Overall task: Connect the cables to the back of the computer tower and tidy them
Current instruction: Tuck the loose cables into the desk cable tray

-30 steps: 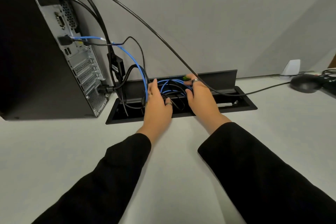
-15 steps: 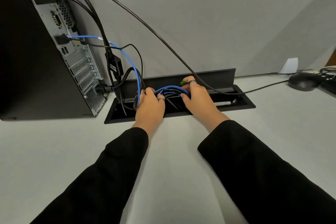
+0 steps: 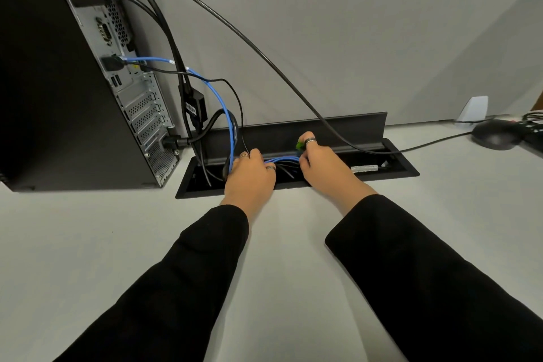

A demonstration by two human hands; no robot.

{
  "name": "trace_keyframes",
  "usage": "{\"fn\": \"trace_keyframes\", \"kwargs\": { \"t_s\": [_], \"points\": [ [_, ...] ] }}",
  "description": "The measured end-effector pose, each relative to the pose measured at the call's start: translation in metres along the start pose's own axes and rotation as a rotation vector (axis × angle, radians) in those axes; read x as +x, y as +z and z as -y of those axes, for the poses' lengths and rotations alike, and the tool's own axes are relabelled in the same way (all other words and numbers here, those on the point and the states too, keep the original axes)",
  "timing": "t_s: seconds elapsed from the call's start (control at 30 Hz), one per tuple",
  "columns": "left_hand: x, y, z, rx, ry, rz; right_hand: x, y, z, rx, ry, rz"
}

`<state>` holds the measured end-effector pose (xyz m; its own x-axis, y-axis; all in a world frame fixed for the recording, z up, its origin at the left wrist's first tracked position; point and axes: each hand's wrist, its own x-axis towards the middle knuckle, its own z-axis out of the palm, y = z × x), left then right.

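Note:
A black computer tower [image 3: 53,91] stands at the left of the desk, its back panel [image 3: 138,103] facing right with several cables plugged in. A blue cable [image 3: 219,97] runs from the panel down into the open black cable tray [image 3: 393,169] set in the desk. My left hand [image 3: 249,176] grips the blue and black cables at the tray's left part. My right hand [image 3: 323,164] holds the coiled blue cable [image 3: 283,159] from the right, with a small green piece [image 3: 299,145] between its fingers. The fingertips of both hands are hidden in the tray.
A long black cable [image 3: 264,62] arcs from the tower's top across the tray to a black mouse [image 3: 496,135] at the far right. The tray's lid [image 3: 293,132] stands up behind my hands. A grey partition [image 3: 352,38] closes the back of the desk.
Both hands have pressed the blue coil lower into the tray; its loop now lies flatter between them. My left hand has shifted left onto the hanging cables.

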<state>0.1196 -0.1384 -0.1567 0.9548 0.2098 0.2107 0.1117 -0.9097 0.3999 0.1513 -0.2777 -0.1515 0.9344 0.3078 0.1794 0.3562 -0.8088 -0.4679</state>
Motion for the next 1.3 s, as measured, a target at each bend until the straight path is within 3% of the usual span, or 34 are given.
{"fn": "trace_keyframes", "kwargs": {
  "t_s": [0.13,0.3,0.43,0.57,0.73,0.83,0.9,1.0,1.1,1.3],
  "points": [
    [0.004,0.001,-0.001,0.060,-0.037,0.128,-0.002,0.001,0.001,-0.128,-0.001,0.140],
    [0.009,-0.001,-0.003,0.297,0.061,0.329,-0.001,-0.003,0.006,-0.204,0.050,0.288],
    [0.012,-0.004,-0.010,0.266,0.057,0.486,0.001,-0.007,0.007,-0.214,0.080,0.412],
    [0.018,-0.004,-0.009,0.214,-0.024,0.581,-0.002,-0.004,0.008,-0.222,0.034,0.315],
    [-0.003,-0.005,-0.013,0.245,-0.081,0.353,-0.010,-0.001,0.005,-0.153,-0.025,0.007],
    [-0.016,-0.002,-0.006,0.226,0.009,0.231,-0.013,-0.002,0.007,-0.186,-0.064,-0.121],
    [-0.024,-0.006,0.001,0.176,0.122,0.191,-0.012,0.002,0.011,-0.079,-0.080,-0.178],
    [-0.045,-0.018,0.017,-0.066,0.269,0.146,-0.004,0.011,0.027,0.350,-0.065,-0.194],
    [-0.064,-0.035,0.032,-0.410,0.278,0.006,0.003,0.014,0.049,0.595,-0.044,-0.169],
    [-0.059,-0.048,0.044,-0.998,-0.107,-0.293,0.015,0.034,0.073,0.713,-0.021,-0.127]
  ]
}}
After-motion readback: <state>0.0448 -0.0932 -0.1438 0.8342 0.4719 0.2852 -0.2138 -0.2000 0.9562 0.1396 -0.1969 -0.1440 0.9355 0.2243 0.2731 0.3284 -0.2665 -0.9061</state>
